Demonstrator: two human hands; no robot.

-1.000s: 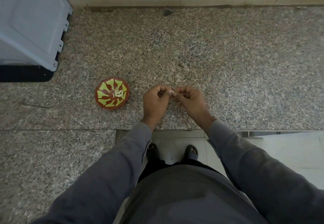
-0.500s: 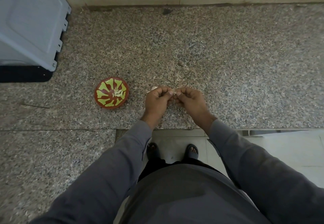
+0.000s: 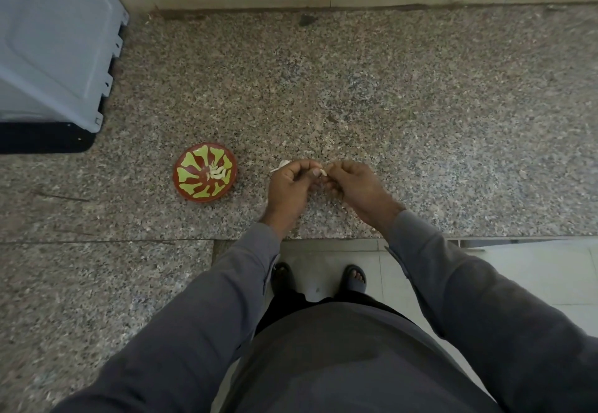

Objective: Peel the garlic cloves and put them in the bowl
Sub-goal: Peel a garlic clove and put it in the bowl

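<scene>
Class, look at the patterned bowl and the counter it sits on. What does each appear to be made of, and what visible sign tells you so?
The bowl: probably glazed or painted ceramic, possibly plastic; a smooth reddish-brown surface with a yellow-green pattern. The counter: polished granite or a similar stone, judging by its fine speckled grain of pink, grey and black and its straight slab joints.

We find no writing, label, brand, number or sign that can be read anywhere here. The bowl (image 3: pixel 205 172) at nine o'clock from the middle carries only a painted yellow-green pattern on red, with no letters in it.
</scene>
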